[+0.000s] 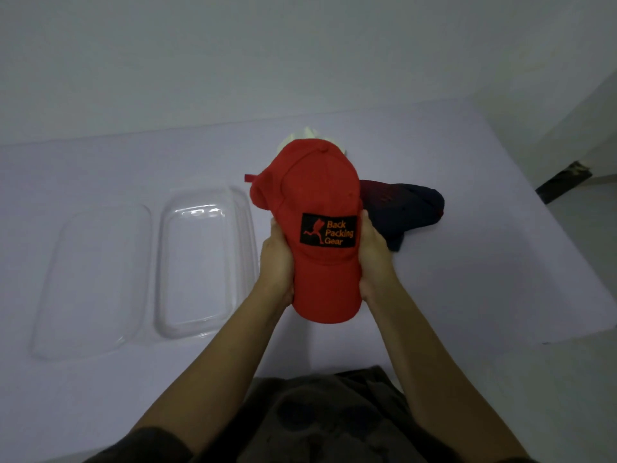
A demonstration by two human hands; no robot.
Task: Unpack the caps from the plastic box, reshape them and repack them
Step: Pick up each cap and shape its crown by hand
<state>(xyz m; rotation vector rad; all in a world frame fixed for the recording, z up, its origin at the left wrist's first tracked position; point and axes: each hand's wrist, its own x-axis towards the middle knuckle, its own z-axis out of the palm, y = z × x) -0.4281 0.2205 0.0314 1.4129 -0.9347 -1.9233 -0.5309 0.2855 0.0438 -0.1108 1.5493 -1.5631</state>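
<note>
The left hand [277,262] and the right hand [374,259] held a red cap [320,195] between them above the white worktop [467,262]. Each hand was curled round one side of the cap where the brim met the crown, gripping it. The thumbs lay up along the sides, while the fingers went underneath, out of sight. The brim pointed back toward the person and the crown pointed away. A black patch [329,230] with orange lettering sat on the front of the crown, between the two thumbs. A red strap [248,177] stuck out from the cap's far left side. Beyond the right hand's fingers and a little to their right, a dark cap [404,205] lay crumpled on the worktop. Straight beyond both hands, a cream cap [305,134] showed only as a pale edge behind the red crown. Just left of the left hand's fingers stood a clear box [203,262], open side up, with nothing in it. Its clear lid [93,279] lay flat just beside the box, farther left.
</note>
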